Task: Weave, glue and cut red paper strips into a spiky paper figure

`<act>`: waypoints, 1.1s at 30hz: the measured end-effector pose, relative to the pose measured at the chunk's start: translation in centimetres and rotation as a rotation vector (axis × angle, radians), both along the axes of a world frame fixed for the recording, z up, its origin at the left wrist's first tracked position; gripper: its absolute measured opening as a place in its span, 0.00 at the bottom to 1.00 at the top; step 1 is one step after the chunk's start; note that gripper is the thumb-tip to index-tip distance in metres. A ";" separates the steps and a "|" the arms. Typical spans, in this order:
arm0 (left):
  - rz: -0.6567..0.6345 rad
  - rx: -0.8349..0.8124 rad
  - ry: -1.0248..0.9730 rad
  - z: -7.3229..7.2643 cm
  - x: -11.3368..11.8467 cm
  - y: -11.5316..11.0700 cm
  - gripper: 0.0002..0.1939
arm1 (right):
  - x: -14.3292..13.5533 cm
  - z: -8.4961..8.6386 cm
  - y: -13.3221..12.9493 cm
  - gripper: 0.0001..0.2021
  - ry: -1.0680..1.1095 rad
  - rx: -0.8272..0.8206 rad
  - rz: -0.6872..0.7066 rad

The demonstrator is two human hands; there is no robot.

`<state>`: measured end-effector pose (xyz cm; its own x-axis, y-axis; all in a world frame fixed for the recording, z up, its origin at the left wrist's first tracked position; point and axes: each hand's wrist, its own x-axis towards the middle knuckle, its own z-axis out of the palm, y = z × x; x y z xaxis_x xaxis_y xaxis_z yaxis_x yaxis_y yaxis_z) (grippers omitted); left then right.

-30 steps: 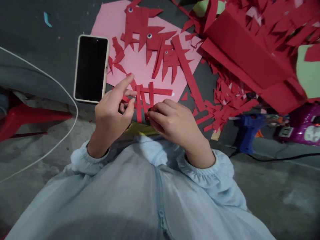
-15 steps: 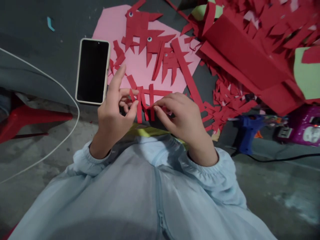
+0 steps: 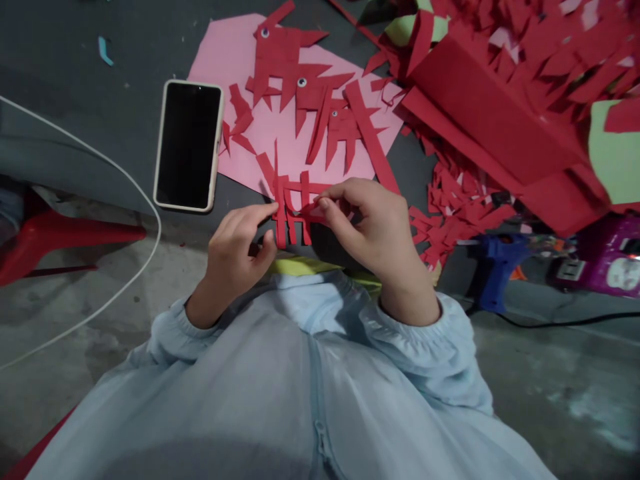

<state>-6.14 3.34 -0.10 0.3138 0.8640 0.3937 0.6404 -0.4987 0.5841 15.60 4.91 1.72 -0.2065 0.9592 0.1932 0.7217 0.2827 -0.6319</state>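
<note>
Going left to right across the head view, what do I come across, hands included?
Blue scrap → phone → left hand → short red strip between the hands → right hand → blue glue gun → purple object.

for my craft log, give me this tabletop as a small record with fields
left hand: forefinger at the narrow red strips, thumb apart
right hand: thumb and forefinger close together over the strips; grip unclear
pink sheet: beyond the hands, under three red cutouts with eyes
phone: at the sheet's left edge, screen dark
red scraps: piled at the right
glue gun: blue, right of the right hand
</note>
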 end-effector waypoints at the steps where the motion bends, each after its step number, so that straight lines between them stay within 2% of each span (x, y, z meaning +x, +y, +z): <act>1: -0.023 0.021 0.030 -0.1 -0.1 -0.1 0.14 | 0.0 0.0 0.0 0.13 -0.001 0.000 0.000; 6: -0.072 0.041 0.143 -0.4 -0.2 -0.3 0.14 | 0.0 -0.2 0.0 0.11 0.010 0.007 0.006; 12: 0.128 0.052 0.189 -0.2 0.9 0.2 0.12 | -0.1 -0.6 0.0 0.09 0.035 0.042 0.009; 15: 0.156 0.100 0.233 -0.1 1.7 0.6 0.12 | -0.1 -0.8 -0.1 0.08 0.055 0.042 0.007; 19: 0.109 0.199 0.262 -0.4 1.9 0.8 0.08 | -0.2 -0.9 -0.1 0.08 0.048 0.031 -0.019; 25: -0.011 0.242 0.329 -1.0 1.1 0.5 0.07 | 0.0 -0.8 0.0 0.05 0.034 0.023 -0.040; 33: -0.104 0.216 0.442 -0.3 0.5 -0.3 0.11 | 0.0 -0.2 -0.1 0.09 0.092 -0.019 -0.028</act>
